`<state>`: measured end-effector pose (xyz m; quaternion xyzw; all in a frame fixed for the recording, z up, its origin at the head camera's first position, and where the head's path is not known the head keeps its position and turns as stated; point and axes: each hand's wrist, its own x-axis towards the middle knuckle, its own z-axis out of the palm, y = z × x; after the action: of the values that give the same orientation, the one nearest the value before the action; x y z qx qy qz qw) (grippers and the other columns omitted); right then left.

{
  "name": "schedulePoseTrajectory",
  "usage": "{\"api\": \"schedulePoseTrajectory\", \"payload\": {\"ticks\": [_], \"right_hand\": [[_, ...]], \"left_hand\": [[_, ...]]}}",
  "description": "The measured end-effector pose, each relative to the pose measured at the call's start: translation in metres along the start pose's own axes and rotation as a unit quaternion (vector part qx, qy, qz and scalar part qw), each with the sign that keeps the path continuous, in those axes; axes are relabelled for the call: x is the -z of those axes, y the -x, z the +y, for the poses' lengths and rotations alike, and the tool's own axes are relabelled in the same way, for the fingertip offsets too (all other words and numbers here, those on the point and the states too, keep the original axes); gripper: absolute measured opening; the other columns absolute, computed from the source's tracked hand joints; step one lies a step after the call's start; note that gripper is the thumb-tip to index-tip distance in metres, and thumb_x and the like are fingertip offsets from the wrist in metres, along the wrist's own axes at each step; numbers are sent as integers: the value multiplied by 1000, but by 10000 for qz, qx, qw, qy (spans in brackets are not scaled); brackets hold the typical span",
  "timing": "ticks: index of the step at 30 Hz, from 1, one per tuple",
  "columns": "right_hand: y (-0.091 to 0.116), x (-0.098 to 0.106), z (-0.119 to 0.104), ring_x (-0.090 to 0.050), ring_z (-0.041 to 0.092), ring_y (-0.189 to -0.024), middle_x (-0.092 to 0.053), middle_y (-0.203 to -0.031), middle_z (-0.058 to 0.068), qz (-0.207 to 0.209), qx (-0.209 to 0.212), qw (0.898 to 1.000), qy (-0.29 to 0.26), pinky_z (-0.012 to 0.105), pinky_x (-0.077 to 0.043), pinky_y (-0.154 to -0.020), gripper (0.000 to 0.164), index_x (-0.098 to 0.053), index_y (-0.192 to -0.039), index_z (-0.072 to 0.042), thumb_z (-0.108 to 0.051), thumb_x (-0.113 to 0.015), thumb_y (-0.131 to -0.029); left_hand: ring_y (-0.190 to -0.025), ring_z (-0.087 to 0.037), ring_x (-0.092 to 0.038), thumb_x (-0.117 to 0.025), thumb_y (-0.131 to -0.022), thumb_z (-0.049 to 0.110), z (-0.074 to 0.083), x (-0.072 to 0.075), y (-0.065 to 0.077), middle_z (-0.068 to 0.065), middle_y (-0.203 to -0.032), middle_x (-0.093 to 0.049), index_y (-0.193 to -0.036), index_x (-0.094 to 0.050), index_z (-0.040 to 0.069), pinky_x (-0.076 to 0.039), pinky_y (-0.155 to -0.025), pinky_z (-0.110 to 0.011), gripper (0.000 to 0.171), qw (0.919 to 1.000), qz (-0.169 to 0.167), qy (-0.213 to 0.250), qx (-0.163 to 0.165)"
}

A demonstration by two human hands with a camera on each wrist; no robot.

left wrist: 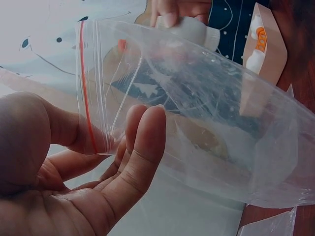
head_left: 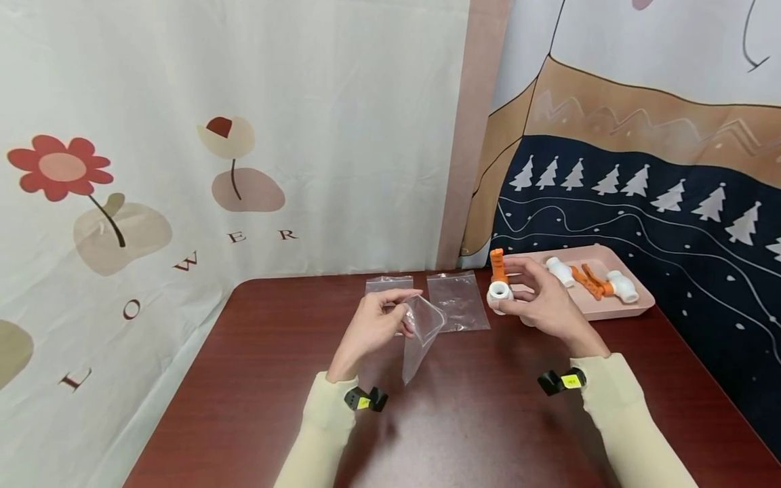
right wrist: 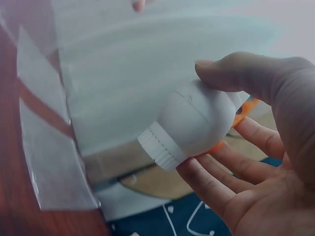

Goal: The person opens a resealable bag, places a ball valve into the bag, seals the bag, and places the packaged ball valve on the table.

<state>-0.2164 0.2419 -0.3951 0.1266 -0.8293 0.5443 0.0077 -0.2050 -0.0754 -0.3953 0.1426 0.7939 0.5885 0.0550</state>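
Observation:
My left hand (head_left: 375, 322) pinches a clear zip bag (head_left: 422, 332) near its mouth, and the bag hangs over the table. In the left wrist view a red line runs along the zip edge of that bag (left wrist: 197, 113), with the thumb on it. To the right, my right hand (head_left: 543, 298) grips a white ball valve (head_left: 500, 293) whose orange handle (head_left: 497, 263) points up. The right wrist view shows the thumb on top of the round valve body (right wrist: 194, 118) and fingers beneath.
A pink tray (head_left: 601, 254) at the back right holds two more white valves (head_left: 622, 286) with orange handles. Two flat clear bags (head_left: 460, 305) lie at the back of the brown table (head_left: 262, 379). Printed curtains (head_left: 342, 122) hang behind the table.

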Motion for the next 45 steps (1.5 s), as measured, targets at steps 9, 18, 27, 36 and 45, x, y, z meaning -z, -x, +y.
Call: {"api": "schedulePoseTrajectory", "payload": {"ticks": [9, 18, 27, 36, 45], "right_hand": [[2, -18, -12, -60, 25, -120, -56, -138, 13, -87, 454, 9982, -372, 14, -53, -96, 74, -48, -144, -12, -11, -87, -82], [7, -33, -26, -63, 16, -115, -57, -137, 14, -177, 765, 9945, -688, 15, -54, -96, 75, -48, -144, -12, -4, -86, -80], [11, -45, -42, -65, 16, -116, -58, -137, 14, -211, 1145, 9878, -1039, 19, -55, -98, 76, -48, -143, -10, 2, -86, -78], [13, -59, -57, -65, 17, -121, -58, -138, 16, -497, 1618, 9751, -1434, 25, -55, -101, 75, -47, -141, -6, 8, -84, -78], [16, -64, -69, -63, 16, -123, -60, -138, 15, -467, 1839, 9675, -1674, 28, -56, -102, 74, -47, -140, -3, 12, -82, -77]], "left_hand": [[-62, -22, -73, -51, -99, -1, -1, -1, -1, -18, -74, -71, -129, -71, 12, -64, -68, -45, 39, 10000, -13, 58, -21], [-63, -23, -73, -49, -98, -2, -2, -2, 0, -20, -71, -71, -131, -69, 7, -63, -64, -38, 40, 9998, -47, -118, -155], [-62, -21, -72, -50, -99, -1, -2, -3, 0, -19, -72, -71, -133, -68, 6, -63, -62, -35, 39, 9994, -67, -271, -223], [-64, -12, -67, -53, -99, 2, 0, -4, 1, -11, -80, -73, -129, -71, 10, -56, -61, -28, 36, 9986, 38, -472, -253], [-66, -13, -68, -53, -98, 0, 0, -6, 0, -12, -85, -73, -129, -70, 7, -54, -59, -25, 36, 9985, -1, -469, -289]]}}
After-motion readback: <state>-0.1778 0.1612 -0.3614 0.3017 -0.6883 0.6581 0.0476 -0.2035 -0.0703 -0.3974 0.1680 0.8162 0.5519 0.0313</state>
